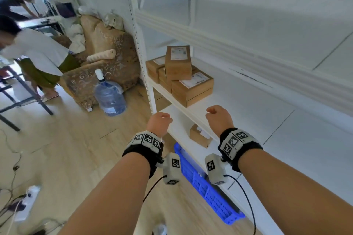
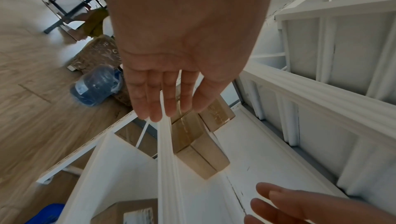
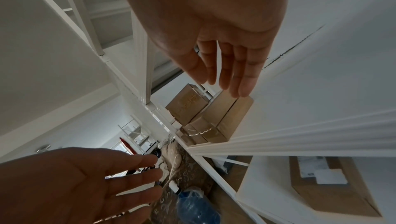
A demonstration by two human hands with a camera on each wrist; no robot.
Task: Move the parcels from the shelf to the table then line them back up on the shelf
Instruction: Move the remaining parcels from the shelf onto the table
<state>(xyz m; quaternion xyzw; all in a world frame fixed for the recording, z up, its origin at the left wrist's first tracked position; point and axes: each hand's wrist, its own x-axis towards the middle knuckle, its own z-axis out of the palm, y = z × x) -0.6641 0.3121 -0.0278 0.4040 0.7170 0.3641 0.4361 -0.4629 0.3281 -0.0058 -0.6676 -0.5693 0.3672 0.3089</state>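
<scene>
Several brown cardboard parcels [image 1: 192,87] with white labels are stacked at the left end of the white shelf [image 1: 257,112]; one parcel [image 1: 178,63] stands upright on top. A further parcel [image 1: 200,136] lies on the lower board. My left hand [image 1: 160,121] hovers at the shelf's front edge and my right hand [image 1: 218,117] is over the shelf board, both short of the stack and holding nothing. In the wrist views the left hand's fingers [image 2: 163,95] and the right hand's fingers [image 3: 233,70] are straight and loosely spread, pointing toward the stack [image 2: 199,144] [image 3: 216,117].
A blue plastic crate [image 1: 208,185] lies on the floor under the shelf. A water bottle [image 1: 109,95] and a patterned armchair [image 1: 107,59] stand left of the shelf. A person [image 1: 38,53] bends by a dark-legged table [image 1: 24,89] at far left. Cables and a power strip [image 1: 24,202] lie on the wooden floor.
</scene>
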